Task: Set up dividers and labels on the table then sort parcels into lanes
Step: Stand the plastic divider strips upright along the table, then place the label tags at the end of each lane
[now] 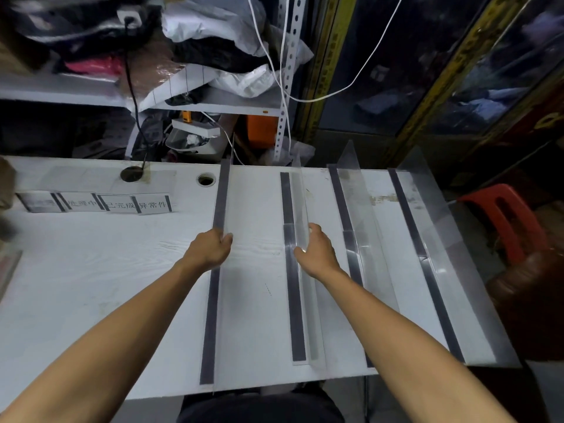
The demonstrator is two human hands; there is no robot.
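Four clear dividers [351, 209] stand in rows across our white tabletop [106, 285]. Our left hand [210, 248] has its grip curled round the leftmost divider [218, 270]; our right hand [317, 251] pinches the second divider [300, 203]. Four labels [97, 203] lie far left, well apart.

You're standing in a cluttered stockroom or parcel-sorting backroom: a metal shelf [213, 105] heaped with bagged goods [213, 22] stands behind your white work table [91, 270]
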